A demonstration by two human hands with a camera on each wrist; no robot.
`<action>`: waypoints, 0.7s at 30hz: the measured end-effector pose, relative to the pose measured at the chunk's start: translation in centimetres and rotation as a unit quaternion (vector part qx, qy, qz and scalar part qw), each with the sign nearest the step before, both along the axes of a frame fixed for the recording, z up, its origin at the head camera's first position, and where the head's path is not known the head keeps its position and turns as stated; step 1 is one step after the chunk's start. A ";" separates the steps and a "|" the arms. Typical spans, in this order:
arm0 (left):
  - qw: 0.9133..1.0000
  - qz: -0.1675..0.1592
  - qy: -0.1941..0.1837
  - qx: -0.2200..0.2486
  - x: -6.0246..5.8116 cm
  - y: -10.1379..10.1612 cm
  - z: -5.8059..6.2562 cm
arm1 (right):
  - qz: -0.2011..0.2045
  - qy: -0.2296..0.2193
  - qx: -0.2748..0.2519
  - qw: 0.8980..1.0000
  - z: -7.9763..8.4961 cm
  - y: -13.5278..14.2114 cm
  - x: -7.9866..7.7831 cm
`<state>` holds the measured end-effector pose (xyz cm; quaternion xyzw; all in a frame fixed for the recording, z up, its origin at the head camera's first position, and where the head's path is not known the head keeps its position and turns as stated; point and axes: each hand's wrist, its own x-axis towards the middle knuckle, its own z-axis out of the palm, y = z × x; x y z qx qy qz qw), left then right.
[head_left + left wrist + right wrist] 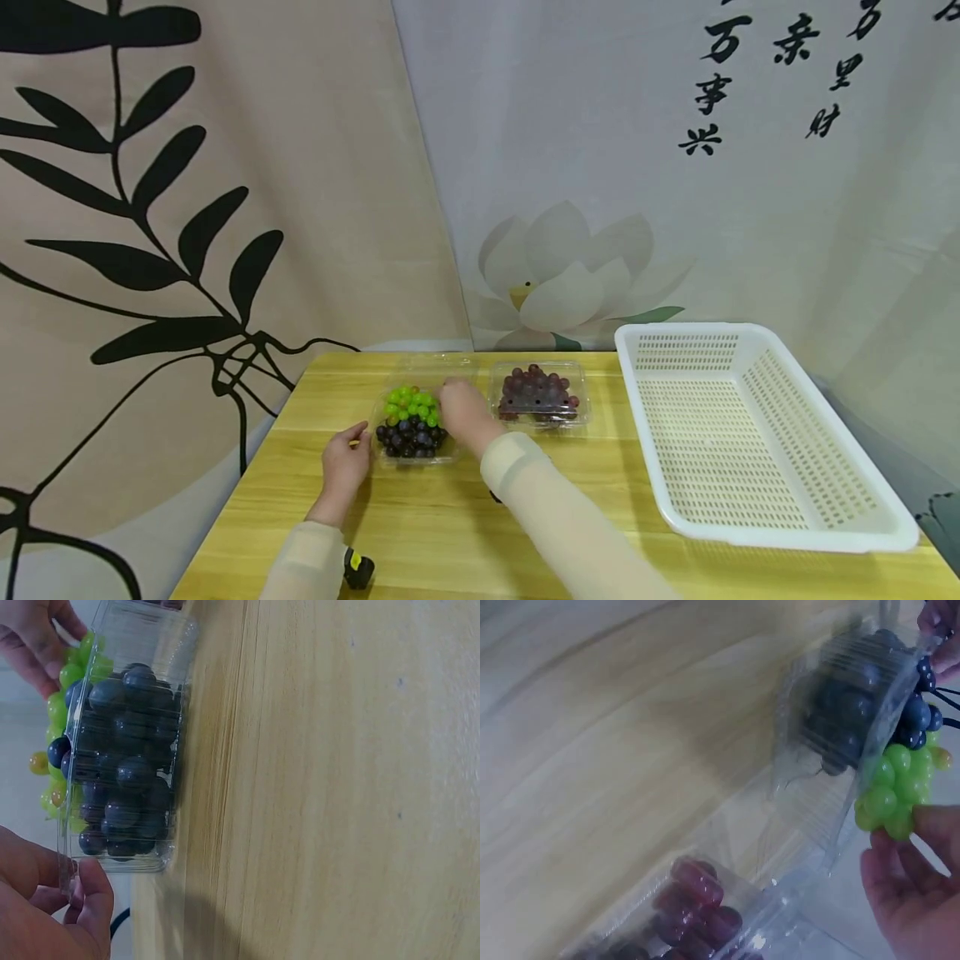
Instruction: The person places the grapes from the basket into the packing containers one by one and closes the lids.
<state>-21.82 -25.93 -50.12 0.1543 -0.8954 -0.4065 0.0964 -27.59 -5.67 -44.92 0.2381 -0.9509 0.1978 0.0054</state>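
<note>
A clear plastic box (452, 457) with its lid folded back stands left of centre on the table, filled with dark grapes (408, 440). On top of them, toward the back, lies a bunch of green grapes (411, 403), a few tinged orange. My left hand (347, 462) pinches the box's rim at its left corner, thumb and fingers (94, 896) on either side of the plastic. From the right, my right hand (467, 410) reaches over the box and pinches the end of the green bunch between thumb and fingers, as the right wrist view shows.
Close to the right of that box sits a second clear box (587, 414) holding red grapes (538, 392). A large white slatted basket (735, 450) takes up the right side of the wooden table (420, 533). Behind the table hangs a printed cloth (337, 167).
</note>
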 end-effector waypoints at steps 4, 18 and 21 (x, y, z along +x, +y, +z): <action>1.000 0.000 0.005 -0.003 0.0 0.0 0.1 | -0.008 -0.071 -0.057 0.996 0.0 0.5 -0.5; 1.000 -0.002 -0.010 0.009 0.1 -0.4 0.2 | -0.150 -0.256 -0.271 0.916 0.4 1.3 -1.8; 1.000 -0.002 -0.004 0.001 0.0 -0.4 0.1 | -0.161 -0.285 -0.306 0.894 0.2 1.5 -1.9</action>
